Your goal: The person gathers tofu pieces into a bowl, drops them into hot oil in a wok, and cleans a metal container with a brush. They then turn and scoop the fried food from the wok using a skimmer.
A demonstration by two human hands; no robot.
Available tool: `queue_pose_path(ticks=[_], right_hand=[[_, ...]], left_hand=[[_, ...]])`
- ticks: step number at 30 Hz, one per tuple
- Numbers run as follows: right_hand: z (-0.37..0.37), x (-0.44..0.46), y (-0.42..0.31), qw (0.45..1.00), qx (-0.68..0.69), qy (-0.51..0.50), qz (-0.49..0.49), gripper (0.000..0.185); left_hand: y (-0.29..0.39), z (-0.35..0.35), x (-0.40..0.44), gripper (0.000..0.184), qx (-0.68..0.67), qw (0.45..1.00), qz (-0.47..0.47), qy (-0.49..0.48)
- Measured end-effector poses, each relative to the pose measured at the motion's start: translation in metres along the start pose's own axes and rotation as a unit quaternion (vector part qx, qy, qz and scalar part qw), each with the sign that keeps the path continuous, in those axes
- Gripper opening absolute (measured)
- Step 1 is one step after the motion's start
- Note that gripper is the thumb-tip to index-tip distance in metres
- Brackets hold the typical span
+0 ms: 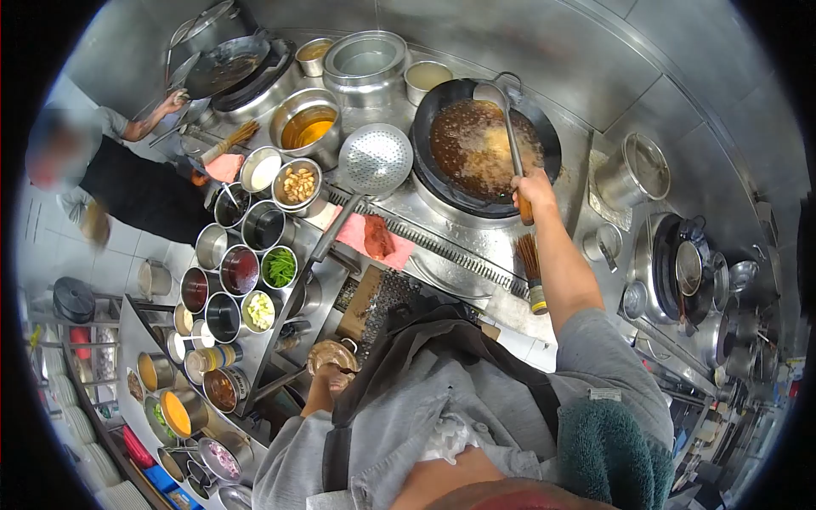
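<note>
My right hand (534, 189) is closed round the wooden handle of a long metal ladle (512, 136). The ladle's bowl rests at the far rim of a black wok (552, 161), above bubbling brown liquid (455, 140) with paler foam on its right side. My left hand (334, 380) is low beside my apron, closed next to a round, brownish metal piece (330, 354); what its fingers grip is hard to make out. A wide perforated strainer (375, 159) lies left of the wok, its long handle pointing back toward me.
Pots of ingredients, including chopped greens (278, 267), crowd the left counter. A red piece (377, 237) lies on a pink cloth (399, 254). A bamboo brush (531, 276) lies near my right forearm. A co-worker (140, 183) stands at left by another wok (225, 68).
</note>
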State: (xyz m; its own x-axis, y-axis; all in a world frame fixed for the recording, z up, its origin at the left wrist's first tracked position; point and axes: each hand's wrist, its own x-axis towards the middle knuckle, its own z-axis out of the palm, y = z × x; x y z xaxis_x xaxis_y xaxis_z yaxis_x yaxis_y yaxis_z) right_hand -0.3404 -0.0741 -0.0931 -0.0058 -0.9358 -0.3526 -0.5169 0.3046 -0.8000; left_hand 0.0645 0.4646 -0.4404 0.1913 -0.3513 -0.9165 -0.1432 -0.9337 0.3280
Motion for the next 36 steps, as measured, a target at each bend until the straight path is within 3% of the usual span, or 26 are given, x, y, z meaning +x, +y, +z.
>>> queue_pose_path(ticks=[1,2,3,7,13,14,15,17,18,23,25,26,29,33,35,36], right_hand=[[0.006,0.006,0.004,1.0,-0.001,-0.004,-0.002,0.014],[0.011,0.014,0.014,0.993,0.114,-0.026,0.001,0.014],[0.013,0.019,0.021,0.972,0.228,-0.047,0.005,0.013],[0.027,0.021,0.027,0.903,0.422,-0.073,0.036,0.011],[0.01,-0.005,0.02,0.837,0.539,-0.099,-0.003,0.009],[0.003,-0.007,0.019,0.833,0.545,-0.097,0.001,0.009],[-0.005,-0.009,0.018,0.831,0.549,-0.09,-0.001,0.009],[-0.025,-0.014,0.018,0.813,0.573,-0.103,0.004,0.01],[-0.037,-0.028,0.01,0.821,0.567,-0.07,0.019,0.01],[-0.102,-0.035,0.024,0.852,0.522,-0.033,-0.015,0.014],[-0.127,-0.055,0.017,0.838,0.542,0.057,-0.015,0.014],[-0.149,-0.052,0.031,0.844,0.535,0.035,0.0,0.016],[-0.185,-0.059,0.039,0.824,0.544,0.135,-0.081,0.013],[-0.244,-0.052,0.062,0.864,0.461,0.194,-0.059,0.012],[-0.271,-0.037,0.085,0.922,0.335,0.19,-0.034,0.017],[-0.282,-0.032,0.09,0.923,0.333,0.193,-0.033,0.017]], left_hand=[[-0.015,0.004,0.009,0.023,-0.059,0.995,-0.075,-0.012],[-0.02,0.006,0.013,0.024,-0.116,0.982,-0.148,-0.026],[-0.025,0.009,0.008,0.023,-0.127,0.978,-0.16,-0.032],[0.003,0.019,-0.03,0.018,-0.046,0.998,-0.041,-0.015],[0.098,0.005,-0.061,0.011,0.0,0.995,0.1,0.004],[0.051,-0.008,0.017,0.011,-0.149,0.98,0.11,-0.074],[0.058,-0.016,0.019,0.011,-0.141,0.98,0.113,-0.076],[0.078,-0.024,0.026,0.012,0.006,0.988,0.144,-0.06],[0.091,-0.026,0.024,0.013,-0.148,0.984,0.06,-0.077],[0.122,-0.008,0.016,0.014,0.033,0.997,0.068,-0.036],[0.119,-0.002,0.014,0.014,0.07,0.995,0.057,-0.042],[0.116,0.002,0.013,0.014,0.084,0.994,0.05,-0.045],[0.108,0.009,0.009,0.015,0.113,0.992,0.03,-0.055],[0.109,0.015,0.013,0.015,0.134,0.988,0.024,-0.066],[0.112,0.016,0.019,0.016,0.142,0.987,0.028,-0.071],[0.114,0.016,0.023,0.016,0.15,0.985,0.033,-0.074]])
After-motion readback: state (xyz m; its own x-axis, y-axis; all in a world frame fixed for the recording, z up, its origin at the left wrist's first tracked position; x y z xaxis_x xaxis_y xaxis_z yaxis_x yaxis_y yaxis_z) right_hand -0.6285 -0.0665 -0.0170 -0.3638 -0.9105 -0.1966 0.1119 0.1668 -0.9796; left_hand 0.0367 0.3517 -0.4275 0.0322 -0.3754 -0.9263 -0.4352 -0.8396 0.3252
